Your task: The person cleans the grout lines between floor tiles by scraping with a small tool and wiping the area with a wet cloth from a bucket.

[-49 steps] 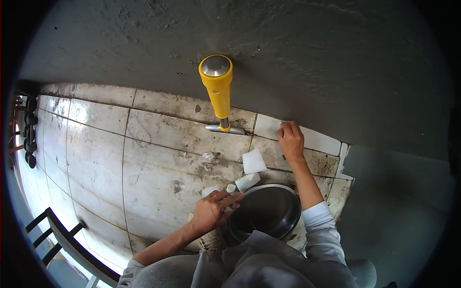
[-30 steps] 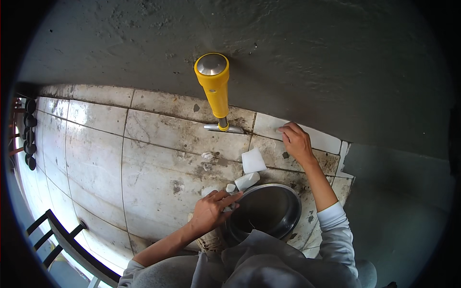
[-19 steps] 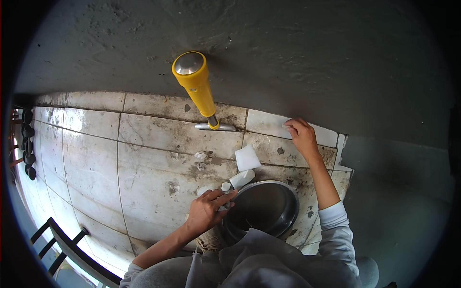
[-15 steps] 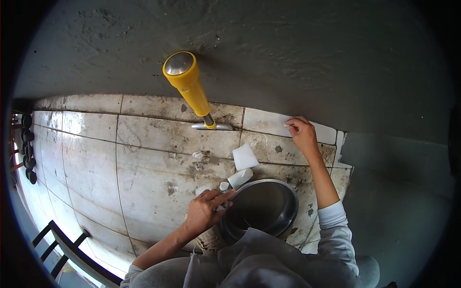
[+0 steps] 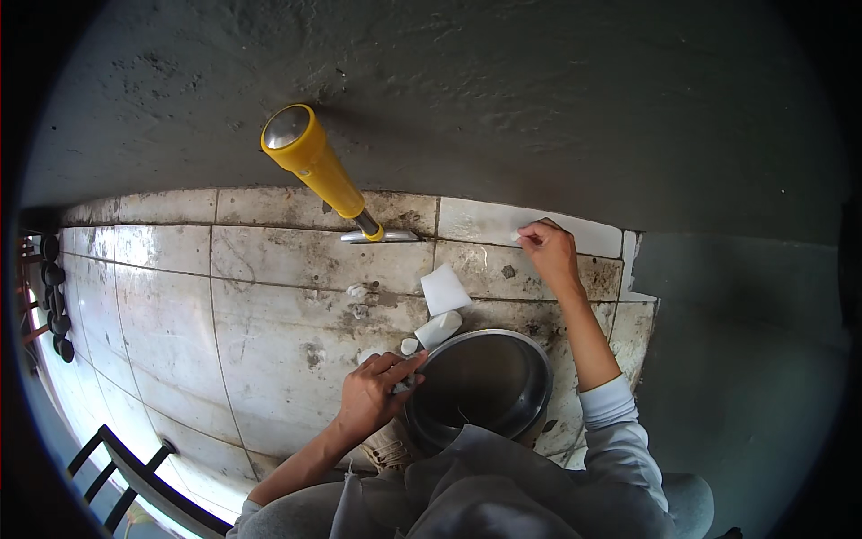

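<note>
My right hand is closed in a pinch on a small white piece. Its fingertips are at the lower part of a clean white skirting tile along the foot of the dark wall. Beside the left rim of a round metal bowl, my left hand is closed around a grey-white lump, mostly hidden by the fingers. A white square pad, a pale rounded block and a smaller white bit lie just beyond the bowl.
A yellow tapered post with a metal cap and flat metal foot leans near the wall. Stained white tiles cover the floor. A black metal frame is at lower left, and dark round objects are at far left.
The whole view has shifted slightly. My right hand's pinch has moved a little down the skirting tile toward its lower edge. My left hand stays beside the bowl.
</note>
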A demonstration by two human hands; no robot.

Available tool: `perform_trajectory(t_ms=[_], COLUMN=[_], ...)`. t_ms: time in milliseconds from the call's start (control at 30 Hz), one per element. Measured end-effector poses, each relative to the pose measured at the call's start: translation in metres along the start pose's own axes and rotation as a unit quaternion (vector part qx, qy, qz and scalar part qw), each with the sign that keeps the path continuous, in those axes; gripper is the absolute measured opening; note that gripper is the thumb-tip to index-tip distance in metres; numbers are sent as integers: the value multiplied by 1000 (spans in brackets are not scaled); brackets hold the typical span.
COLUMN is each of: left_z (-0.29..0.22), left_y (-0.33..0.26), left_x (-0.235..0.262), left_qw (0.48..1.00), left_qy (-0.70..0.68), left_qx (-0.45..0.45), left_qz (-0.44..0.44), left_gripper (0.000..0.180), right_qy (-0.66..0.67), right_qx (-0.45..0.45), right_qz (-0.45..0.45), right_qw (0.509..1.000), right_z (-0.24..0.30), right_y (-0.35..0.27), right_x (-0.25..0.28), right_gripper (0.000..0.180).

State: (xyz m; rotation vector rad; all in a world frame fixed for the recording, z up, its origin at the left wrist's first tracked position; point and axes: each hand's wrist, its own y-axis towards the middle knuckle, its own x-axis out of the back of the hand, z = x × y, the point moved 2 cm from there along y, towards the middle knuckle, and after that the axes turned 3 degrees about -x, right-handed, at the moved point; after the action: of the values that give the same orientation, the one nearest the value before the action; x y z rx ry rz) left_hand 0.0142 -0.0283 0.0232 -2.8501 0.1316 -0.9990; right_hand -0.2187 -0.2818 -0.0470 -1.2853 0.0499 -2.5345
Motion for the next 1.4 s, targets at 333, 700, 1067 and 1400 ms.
perform_trajectory(t_ms=[333,700,1067,1400], left_z=[0,-1,-1,-1], left_y=[0,0,0,0], left_x=[0,0,0,1], left_qw=[1000,1000,1000,1000], left_qy=[-11,-2,-4,2], left_qx=[2,-11,-6,-2], left_qz=[-4,-4,-4,-5], left_gripper=[37,37,37,37], right_qy=[51,28,93,69], right_qx=[21,26,72,72], right_qz=[84,69,88,128], right_qw=[995,997,989,987], right_z=[5,6,19,29], right_y=[7,17,11,16], right_x=[-4,0,-15,-18], right_gripper=[10,11,11,10])
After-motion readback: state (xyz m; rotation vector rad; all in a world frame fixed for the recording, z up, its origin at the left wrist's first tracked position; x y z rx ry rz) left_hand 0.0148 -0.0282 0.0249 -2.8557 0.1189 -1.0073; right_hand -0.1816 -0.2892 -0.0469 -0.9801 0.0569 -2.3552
